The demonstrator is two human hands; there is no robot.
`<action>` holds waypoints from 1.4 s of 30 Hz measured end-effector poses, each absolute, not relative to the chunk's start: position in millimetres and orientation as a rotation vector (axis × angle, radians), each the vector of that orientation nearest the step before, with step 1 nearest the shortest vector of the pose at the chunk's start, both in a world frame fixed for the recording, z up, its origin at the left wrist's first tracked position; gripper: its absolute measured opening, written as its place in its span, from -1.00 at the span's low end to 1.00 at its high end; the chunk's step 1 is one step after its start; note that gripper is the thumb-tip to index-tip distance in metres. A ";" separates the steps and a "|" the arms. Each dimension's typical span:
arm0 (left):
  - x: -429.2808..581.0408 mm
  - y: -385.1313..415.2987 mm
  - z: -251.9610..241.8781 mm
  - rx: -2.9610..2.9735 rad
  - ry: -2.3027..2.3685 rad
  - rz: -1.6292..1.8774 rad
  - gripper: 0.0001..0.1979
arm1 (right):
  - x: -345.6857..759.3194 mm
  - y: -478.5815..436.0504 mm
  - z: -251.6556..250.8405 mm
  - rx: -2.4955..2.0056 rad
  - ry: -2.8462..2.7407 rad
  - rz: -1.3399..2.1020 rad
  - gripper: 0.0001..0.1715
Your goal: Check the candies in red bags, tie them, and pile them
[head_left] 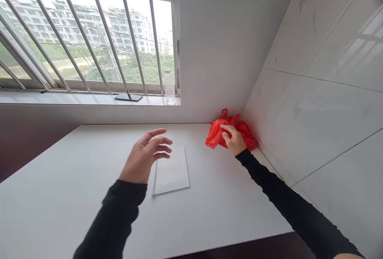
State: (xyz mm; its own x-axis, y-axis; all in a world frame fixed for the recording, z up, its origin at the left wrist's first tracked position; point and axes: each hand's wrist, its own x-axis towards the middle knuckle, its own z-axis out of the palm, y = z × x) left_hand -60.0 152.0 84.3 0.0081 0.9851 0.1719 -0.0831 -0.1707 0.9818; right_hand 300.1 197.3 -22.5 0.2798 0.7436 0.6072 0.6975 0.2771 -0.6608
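Note:
A crumpled red plastic bag [218, 133] lies at the back right corner of the white table [74, 179], against the tiled wall. My right hand [233, 139] rests on the bag with its fingers curled over the plastic. My left hand [147, 154] hovers above the table with fingers spread and holds nothing. Just to its right a white envelope-like flat sheet [172, 171] lies on the table, partly hidden by the hand.
A window with metal bars [89, 32] fills the back left. On its sill lie a dark phone-like slab [128, 97] and a clear plastic bottle [169, 87]. A tiled wall [323, 91] borders the table on the right.

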 end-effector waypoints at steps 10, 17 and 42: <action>59.2 72.6 -86.7 1.475 0.965 1.098 -0.59 | 202.2 11.5 -85.3 -1.283 -1.539 0.790 -0.50; 21.6 35.8 -103.3 1.606 1.015 1.048 -0.64 | 213.7 13.7 -90.2 -1.548 -1.675 0.399 -0.71; -9.8 8.5 -106.9 1.554 1.442 1.261 -0.59 | 209.6 14.9 -75.0 -1.545 -1.589 0.805 -0.79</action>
State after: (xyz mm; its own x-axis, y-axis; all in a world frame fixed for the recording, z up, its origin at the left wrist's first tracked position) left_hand -9.8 8.5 -106.9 -0.0742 0.9753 0.2081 0.3364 -0.1720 0.9259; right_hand 209.6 14.9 -75.0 0.0254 0.9953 0.0933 0.5133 0.0671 -0.8556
